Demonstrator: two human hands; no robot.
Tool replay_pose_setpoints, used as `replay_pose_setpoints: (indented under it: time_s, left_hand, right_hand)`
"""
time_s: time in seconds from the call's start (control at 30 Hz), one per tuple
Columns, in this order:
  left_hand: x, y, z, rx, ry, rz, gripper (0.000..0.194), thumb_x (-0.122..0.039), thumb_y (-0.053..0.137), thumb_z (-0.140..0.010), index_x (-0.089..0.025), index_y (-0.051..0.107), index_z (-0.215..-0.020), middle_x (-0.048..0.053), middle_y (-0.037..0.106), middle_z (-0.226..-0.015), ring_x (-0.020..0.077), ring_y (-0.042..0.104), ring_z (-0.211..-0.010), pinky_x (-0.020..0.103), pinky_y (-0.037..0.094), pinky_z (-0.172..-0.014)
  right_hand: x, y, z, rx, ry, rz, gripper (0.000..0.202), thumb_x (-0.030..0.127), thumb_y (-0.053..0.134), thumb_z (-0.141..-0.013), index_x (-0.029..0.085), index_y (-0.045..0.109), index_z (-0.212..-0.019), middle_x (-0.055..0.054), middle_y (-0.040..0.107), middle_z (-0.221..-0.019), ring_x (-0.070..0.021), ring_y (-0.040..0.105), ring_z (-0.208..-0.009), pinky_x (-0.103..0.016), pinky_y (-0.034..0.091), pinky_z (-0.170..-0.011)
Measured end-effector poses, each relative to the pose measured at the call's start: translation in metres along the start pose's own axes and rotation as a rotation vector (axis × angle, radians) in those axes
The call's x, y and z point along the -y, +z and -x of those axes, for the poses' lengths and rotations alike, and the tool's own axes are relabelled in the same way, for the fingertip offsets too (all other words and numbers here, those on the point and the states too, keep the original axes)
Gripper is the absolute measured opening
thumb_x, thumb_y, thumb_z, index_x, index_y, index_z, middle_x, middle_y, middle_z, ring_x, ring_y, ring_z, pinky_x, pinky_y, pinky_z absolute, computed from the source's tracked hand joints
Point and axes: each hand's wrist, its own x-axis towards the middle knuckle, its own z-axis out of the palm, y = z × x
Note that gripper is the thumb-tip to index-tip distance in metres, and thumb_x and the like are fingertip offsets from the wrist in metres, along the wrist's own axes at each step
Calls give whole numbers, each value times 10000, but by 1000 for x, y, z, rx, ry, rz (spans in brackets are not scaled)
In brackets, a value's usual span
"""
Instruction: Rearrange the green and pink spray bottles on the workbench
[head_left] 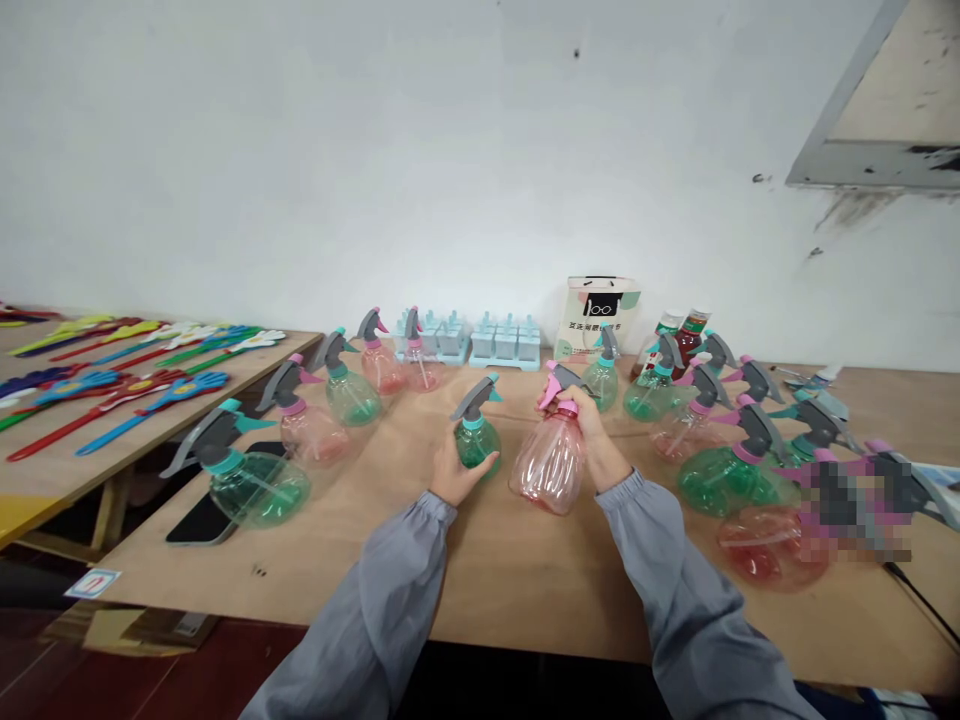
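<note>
My left hand [451, 472] is wrapped round the body of a green spray bottle [480, 440] with a grey and teal trigger head. It stands upright, or nearly so, over the middle of the table. In my right hand [592, 425] is a pink spray bottle [551, 465], gripped at its neck and trigger head. Its ribbed clear body tilts toward me, and my fingers partly hide the head. I cannot tell whether its base touches the table. The two bottles are close together, with a small gap between them.
More pink and green spray bottles line the left [259, 485] and right [731, 478] sides. A phone [199, 522] lies at left. Light-blue popsicle moulds [506, 345], a printed bag [596, 315] and red-filled bottles [688, 335] stand at the back. Colourful hand-shaped sticks [154, 410] cover another table.
</note>
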Motion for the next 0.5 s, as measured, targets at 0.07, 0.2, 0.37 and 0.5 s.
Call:
replay_pose_setpoints:
  time_s: [0.07,0.2,0.37,0.5]
  left_hand:
    - [0,-1,0,5,-8,-4,802,-480,812,-665,-186,457,-1321,159,653,-1260,356,642,-1206,531,510,-1030]
    - [0,-1,-1,-1,-8,-7,795,-481,807,-663,-184,461,-1313,165,648,-1276,362,634,-1213,546,489,-1052]
    - [-1,-2,-1,13,-22,-1,791,-480,801,-669,-186,452,-1315,164,647,-1281,358,633,-1212,544,481,-1061]
    - [-1,-2,-1,13,-19,-15,789,-475,806,-666,-188,454,-1312,164,645,-1286,360,628,-1226,547,475,-1070]
  right_hand:
    - [-1,0,0,-26,-6,-6,99,241,621,-550,218,625,-646,14,674,-577,-150,632,-549,-251,513,-540]
    - [-4,-1,1,25,62,-12,167,284,648,-579,214,664,-730,-10,723,-669,-171,663,-604,-267,523,-574]
    - [-3,-3,0,30,13,7,123,256,605,-576,214,616,-691,14,669,-594,-140,629,-542,-241,500,-531]
    - [-5,-1,2,70,73,28,118,279,606,-560,214,597,-658,-8,661,-578,-167,643,-563,-262,512,-522]
